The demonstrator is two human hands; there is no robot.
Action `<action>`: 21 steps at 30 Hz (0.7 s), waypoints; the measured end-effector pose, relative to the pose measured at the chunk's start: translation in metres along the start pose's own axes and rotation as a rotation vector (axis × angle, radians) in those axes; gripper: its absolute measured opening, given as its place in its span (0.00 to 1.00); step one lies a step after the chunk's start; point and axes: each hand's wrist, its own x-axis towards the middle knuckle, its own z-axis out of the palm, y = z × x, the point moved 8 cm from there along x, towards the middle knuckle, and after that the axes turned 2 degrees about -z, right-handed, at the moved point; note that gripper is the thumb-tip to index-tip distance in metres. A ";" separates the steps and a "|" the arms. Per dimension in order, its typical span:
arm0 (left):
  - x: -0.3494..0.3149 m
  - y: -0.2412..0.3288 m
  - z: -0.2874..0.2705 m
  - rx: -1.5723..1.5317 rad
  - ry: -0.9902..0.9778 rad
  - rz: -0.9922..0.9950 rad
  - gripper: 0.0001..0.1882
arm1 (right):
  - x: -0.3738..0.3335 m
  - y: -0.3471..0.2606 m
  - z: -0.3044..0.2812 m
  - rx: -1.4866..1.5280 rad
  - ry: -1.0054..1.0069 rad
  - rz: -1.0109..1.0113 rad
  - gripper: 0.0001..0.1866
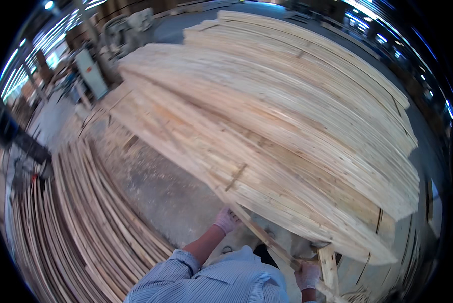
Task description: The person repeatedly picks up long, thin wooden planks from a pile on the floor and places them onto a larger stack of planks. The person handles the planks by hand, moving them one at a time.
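A long narrow wooden board (pixel 259 233) slants across in front of my body, along the near edge of a big stack of pale planks (pixel 287 121). My left hand (pixel 228 220), in a light thin glove, is closed on this board partway along. Near the board's close end, my right hand (pixel 307 275), also gloved, is closed around it, with its fingers partly hidden. The board's far part blurs into the planks beside it. Right next to my right hand stands a short wooden post (pixel 329 265).
Many long, thin boards (pixel 95 217) lie in a pile at the lower left. A short wooden stick (pixel 236 177) lies across the stacked planks. Sawdust covers the floor (pixel 155 177) between the piles. A pale upright panel (pixel 91 74) and machinery stand at the far left.
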 end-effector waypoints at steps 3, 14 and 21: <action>-0.014 -0.001 0.002 -0.016 -0.003 -0.005 0.24 | -0.016 -0.012 0.002 0.041 -0.059 -0.015 0.12; -0.048 0.006 -0.010 -0.114 -0.170 0.021 0.33 | -0.085 -0.008 0.009 0.572 -0.127 -0.077 0.28; -0.086 -0.065 -0.039 -0.220 0.032 0.056 0.38 | -0.082 0.023 0.066 0.380 -0.216 -0.171 0.24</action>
